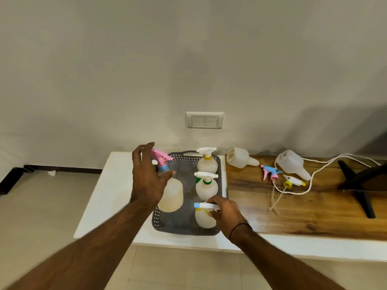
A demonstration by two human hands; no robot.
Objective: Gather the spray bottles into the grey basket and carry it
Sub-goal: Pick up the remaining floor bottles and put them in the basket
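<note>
Your right hand (225,210) pinches the white-and-blue trigger head of a pale plastic spray bottle (205,219), setting it upright at the near right corner of the grey perforated plastic basket (165,225) on the white table (109,197). Your left hand (147,181), fingers spread and holding nothing, hovers by the pink-triggered translucent bottle (170,195), likely steadying it. Two white-triggered bottles (206,186) line the basket's right side; loose bottles (293,164) lie on the wooden top (314,210).

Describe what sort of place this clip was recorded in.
Probably a room in a home or small office: a plain wall with a switch plate, a tiled floor, and a low white counter topped partly by a wooden slab.
</note>
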